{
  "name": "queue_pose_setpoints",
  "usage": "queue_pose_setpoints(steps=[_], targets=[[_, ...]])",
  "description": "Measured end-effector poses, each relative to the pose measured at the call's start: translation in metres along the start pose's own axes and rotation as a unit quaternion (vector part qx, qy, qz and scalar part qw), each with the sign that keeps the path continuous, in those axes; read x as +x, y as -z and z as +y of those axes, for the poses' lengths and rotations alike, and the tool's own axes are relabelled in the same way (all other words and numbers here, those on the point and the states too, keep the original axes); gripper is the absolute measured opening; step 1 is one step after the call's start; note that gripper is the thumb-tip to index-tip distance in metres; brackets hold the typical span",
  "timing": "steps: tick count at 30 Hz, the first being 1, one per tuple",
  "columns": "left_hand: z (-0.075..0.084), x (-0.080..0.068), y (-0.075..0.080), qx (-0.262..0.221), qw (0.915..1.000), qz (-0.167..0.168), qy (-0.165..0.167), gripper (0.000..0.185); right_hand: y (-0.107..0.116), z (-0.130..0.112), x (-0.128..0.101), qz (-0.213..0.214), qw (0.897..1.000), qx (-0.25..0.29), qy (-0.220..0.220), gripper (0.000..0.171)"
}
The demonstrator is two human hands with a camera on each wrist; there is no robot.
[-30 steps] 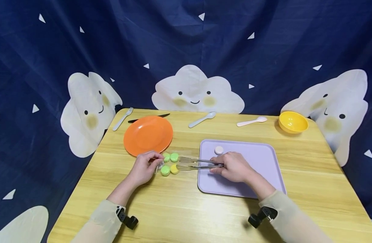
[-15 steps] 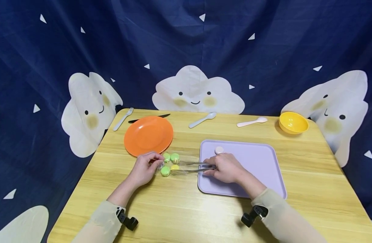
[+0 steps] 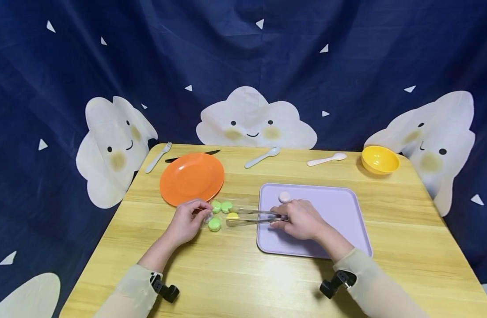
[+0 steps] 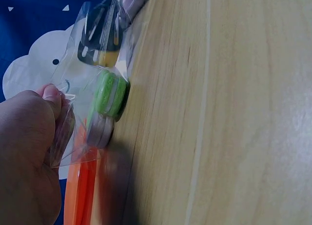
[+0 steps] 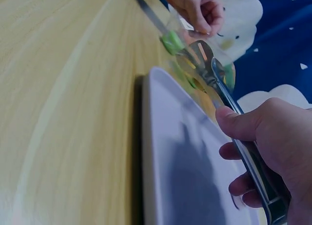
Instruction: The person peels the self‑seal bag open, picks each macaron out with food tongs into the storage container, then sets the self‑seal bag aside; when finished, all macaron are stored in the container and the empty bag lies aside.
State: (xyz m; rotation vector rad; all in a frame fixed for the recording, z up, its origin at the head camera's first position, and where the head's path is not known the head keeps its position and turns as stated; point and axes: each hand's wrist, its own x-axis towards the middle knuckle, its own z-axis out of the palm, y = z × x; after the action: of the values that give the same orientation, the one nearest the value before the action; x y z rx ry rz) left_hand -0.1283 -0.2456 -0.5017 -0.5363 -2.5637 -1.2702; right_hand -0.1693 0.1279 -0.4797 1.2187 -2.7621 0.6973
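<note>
overhead, right hand (image 3: 303, 220) fingers curl round metal tongs (image 3: 253, 217) reaching a yellow macaron (image 3: 232, 216) inside a clear bag (image 3: 223, 212) on the tabletop (image 3: 243, 274); only the left wrist view shows left hand (image 4: 27, 152) fingers pinching the bag's edge.

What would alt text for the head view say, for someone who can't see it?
Right hand holds metal tongs reaching into a clear bag of green and yellow macarons, which the left hand pinches at its end, on a wooden table. One pink macaron sits on a lilac tray; an orange plate lies behind the bag.
</note>
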Motion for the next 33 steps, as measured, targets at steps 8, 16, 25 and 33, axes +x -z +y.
queue_pose_setpoints(steps=[8,16,25,33], targets=[[0.001,0.0,-0.001,-0.006,1.0,0.007,0.001,0.015,0.024,0.014,-0.025,0.02,0.999,-0.007,-0.046,0.036],[0.0,0.0,-0.002,-0.01,0.9999,0.01,-0.003,0.016,0.05,0.032,-0.055,0.055,0.997,-0.016,-0.051,0.029],[0.0,0.002,-0.002,-0.013,0.9999,0.01,-0.005,0.016,0.083,0.05,-0.09,0.077,0.993,-0.015,-0.088,0.018],[0.0,0.002,-0.003,-0.017,0.9998,0.01,-0.009,0.015,0.095,0.07,-0.116,0.104,0.985,-0.045,-0.133,0.036]])
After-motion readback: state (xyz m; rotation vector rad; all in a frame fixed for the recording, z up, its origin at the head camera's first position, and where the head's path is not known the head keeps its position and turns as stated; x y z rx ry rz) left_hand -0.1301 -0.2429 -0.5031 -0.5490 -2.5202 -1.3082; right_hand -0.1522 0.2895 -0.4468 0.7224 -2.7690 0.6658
